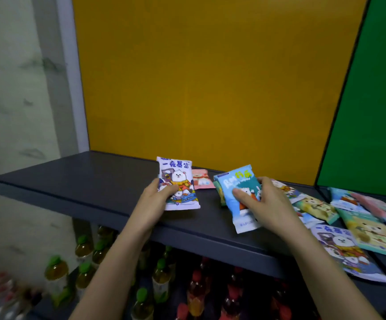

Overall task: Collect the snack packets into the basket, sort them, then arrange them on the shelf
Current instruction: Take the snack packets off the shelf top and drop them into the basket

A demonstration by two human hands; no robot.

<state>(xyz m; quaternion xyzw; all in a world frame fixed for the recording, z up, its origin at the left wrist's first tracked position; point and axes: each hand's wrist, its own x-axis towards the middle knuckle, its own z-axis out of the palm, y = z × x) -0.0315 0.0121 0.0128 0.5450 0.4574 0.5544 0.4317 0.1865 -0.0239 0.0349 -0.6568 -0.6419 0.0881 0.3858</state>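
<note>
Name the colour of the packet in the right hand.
The packet is light blue and teal, seen in the head view.

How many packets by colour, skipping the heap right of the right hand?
Purple-white packet: 1, held by the left hand.
Blue packet: 1, held by the right hand.
Teal-yellow packet: 1, mostly hidden behind the blue one.
Pink packet: 1, lying on the shelf.
Total: 4.
</note>
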